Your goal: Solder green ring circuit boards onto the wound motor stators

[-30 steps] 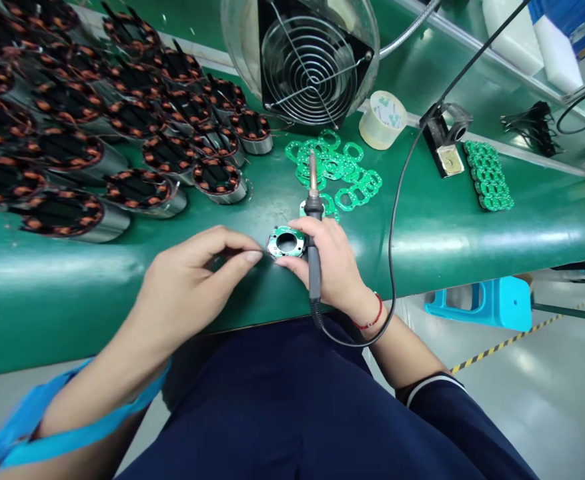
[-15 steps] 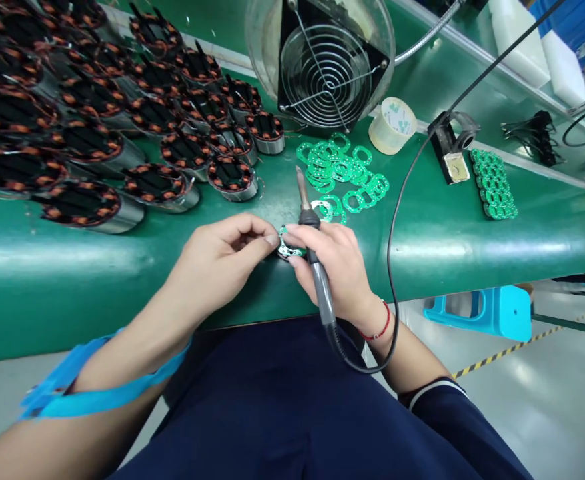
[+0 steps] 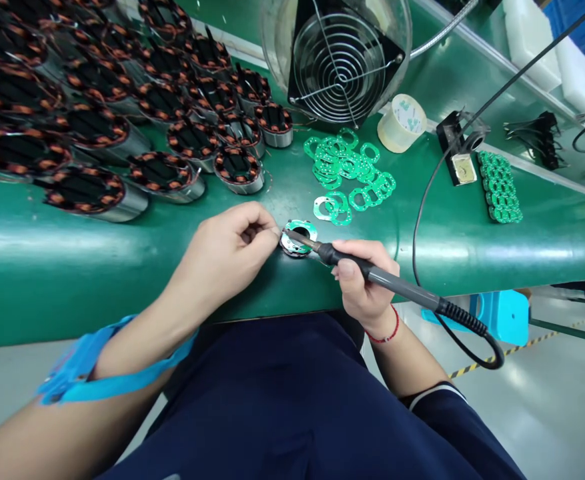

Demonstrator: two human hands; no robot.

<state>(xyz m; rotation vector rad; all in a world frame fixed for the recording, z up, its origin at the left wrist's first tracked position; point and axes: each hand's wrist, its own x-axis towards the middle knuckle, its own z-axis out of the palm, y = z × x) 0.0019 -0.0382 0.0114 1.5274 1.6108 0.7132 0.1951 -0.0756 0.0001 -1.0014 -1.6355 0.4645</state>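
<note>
"The green tabletop (image 3: pixel 137 287) before you carries copper-wound stators (image 3: pixel 239 167) at far left and a fan (image 3: pixel 341 79) far, near the middle. What about your left hand (image 3: pixel 229 250)?"

"You have thumb and forefinger pinched together at the left edge of the ring-shaped board (image 3: pixel 295 248), which lies near, between your two hands. Whether you grip a wire there, I can't tell."

"And your right hand (image 3: pixel 369 277)?"

"Your fingers are closed around the soldering iron (image 3: pixel 407 285), its tip pointing left over the board. Beyond that, loose green boards (image 3: pixel 345 163) lie in a pile."
</note>
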